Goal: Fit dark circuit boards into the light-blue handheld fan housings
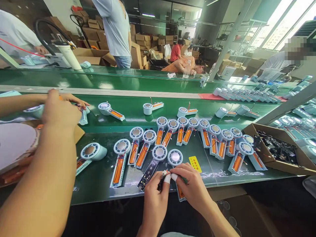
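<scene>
My left hand (pixel 156 195) pinches a small black part with a white connector (pixel 165 173) over the near edge of the bench. Against its tip my right hand (pixel 190 184) closes thumb and finger; what lies between them is too small to make out. Both thumbs wear white finger covers. Partly under my right hand lies a light-blue handheld fan (pixel 175 157), its open handle showing an orange battery. Left of it, another fan (pixel 159 152) has a black circuit board (pixel 148 173) on its handle.
Several open fans (pixel 120 147) with orange batteries and red wires spread across the bench. A cardboard box (pixel 276 158) of black boards stands right, near a yellow label (pixel 195 164). A co-worker's arms (pixel 59 141) reach in from the left. More fans (pixel 147 109) sit on the green belt.
</scene>
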`<state>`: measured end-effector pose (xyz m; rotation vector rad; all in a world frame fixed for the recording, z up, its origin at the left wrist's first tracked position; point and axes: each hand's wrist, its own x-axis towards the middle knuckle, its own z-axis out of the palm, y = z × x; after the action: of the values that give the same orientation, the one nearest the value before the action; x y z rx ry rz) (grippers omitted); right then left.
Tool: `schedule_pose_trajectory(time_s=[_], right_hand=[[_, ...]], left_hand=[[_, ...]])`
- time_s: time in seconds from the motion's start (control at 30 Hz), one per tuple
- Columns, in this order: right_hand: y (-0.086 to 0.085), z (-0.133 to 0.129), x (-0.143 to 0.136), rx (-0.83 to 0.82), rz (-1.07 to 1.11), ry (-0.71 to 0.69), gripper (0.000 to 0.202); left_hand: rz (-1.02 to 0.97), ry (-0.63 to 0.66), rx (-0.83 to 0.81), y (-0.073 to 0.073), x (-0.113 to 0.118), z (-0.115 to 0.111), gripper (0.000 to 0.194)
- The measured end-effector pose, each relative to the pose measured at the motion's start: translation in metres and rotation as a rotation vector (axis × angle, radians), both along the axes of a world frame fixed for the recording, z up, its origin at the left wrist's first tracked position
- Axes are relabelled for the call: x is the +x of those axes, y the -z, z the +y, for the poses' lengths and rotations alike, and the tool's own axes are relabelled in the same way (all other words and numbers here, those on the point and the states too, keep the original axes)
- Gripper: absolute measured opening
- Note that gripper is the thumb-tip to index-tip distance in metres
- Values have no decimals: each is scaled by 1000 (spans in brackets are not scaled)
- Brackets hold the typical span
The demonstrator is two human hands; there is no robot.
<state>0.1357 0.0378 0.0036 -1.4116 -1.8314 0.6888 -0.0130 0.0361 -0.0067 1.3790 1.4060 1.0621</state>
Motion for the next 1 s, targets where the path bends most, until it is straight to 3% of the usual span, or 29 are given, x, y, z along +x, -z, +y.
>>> schedule_pose_trajectory(time_s=[0.17, 0.4, 0.53, 0.63, 0.77, 1.0], right_hand=[[0, -1, -4, -11, -27, 76, 21], [2, -1, -4, 189, -278, 5, 21], [-1, -1, -5, 258, -408, -45, 21], [-3, -1, -5, 318, -476, -46, 19], [-6, -2, -9, 389, -600, -43, 20], [-7, 0, -16, 362, -702, -36, 24]], left_hand=[[78, -27, 82, 5, 0, -8, 27], [78, 123, -206, 1, -9, -9, 37], [114, 132, -218, 0, -10, -8, 35], [218, 148, -103, 2, -10, -8, 34], [411, 130, 177, 7, -10, -9, 32], [648, 90, 495, 11, -9, -11, 32]])
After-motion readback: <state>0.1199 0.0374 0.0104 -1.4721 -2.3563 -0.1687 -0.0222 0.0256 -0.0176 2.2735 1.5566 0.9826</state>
